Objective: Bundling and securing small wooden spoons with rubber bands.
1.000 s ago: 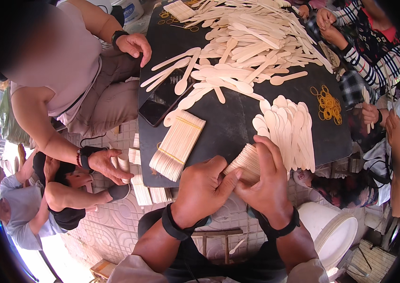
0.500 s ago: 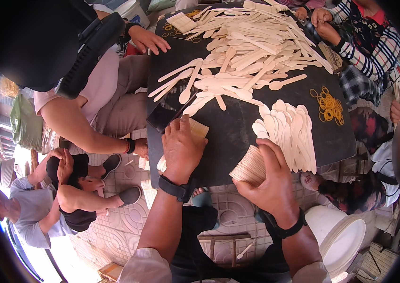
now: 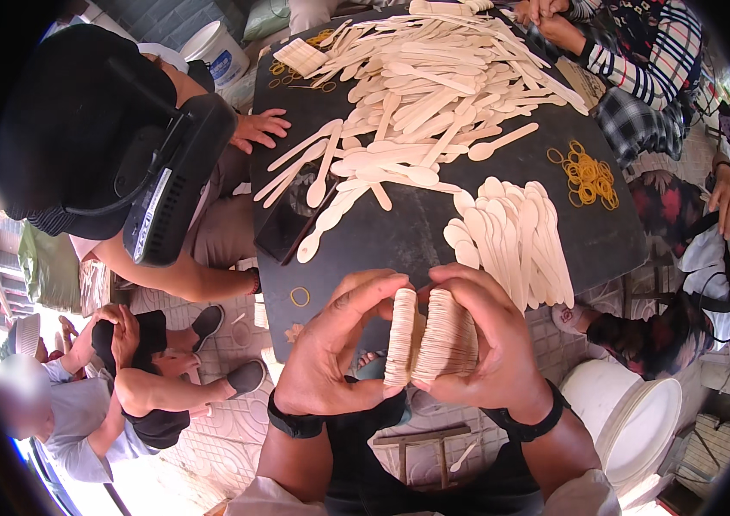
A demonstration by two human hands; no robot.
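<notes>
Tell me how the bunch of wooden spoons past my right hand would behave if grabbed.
The bunch of wooden spoons would probably slide apart, since nothing visible binds it. Each looks thin, flat and straight, so probably light and stiff. Some might drop if pulled nearer, since their ends reach the edge of the black table.

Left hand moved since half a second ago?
Yes: against the dark phone, the left hand has moved rightward and down the view, toward the right hand.
</notes>
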